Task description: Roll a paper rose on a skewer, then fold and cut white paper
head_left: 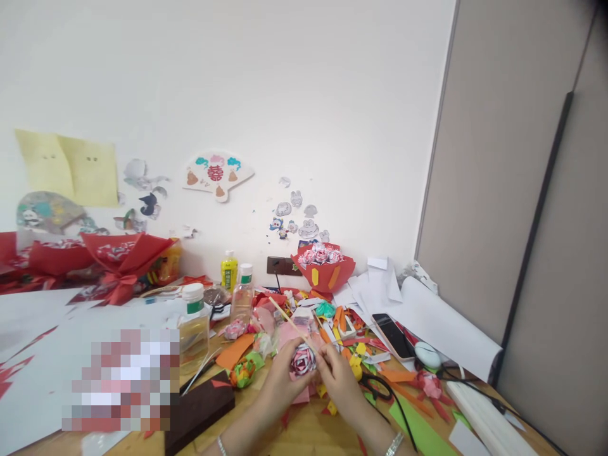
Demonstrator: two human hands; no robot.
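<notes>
A red-and-white paper rose (304, 360) sits in the curled fingers of my left hand (281, 370), low in the middle of the view. My right hand (338, 375) is closed at the rose's right side, thumb and finger pinched together. A thin pale wooden stick (287, 315) slants from the upper left down to those right fingertips, which grip its lower end. Its very tip is hidden by the fingers. Pink paper (300, 398) shows under the rose. Close to my right wrist lie black-handled scissors (377, 383).
Paper scraps (361, 348) cover the tabletop. Bottles (194, 316) stand left, near a dark block (202, 405). A red paper bouquet (325, 272) is at the wall. A phone (393, 335), a power strip (487, 418) and a white paper roll (451, 323) lie right.
</notes>
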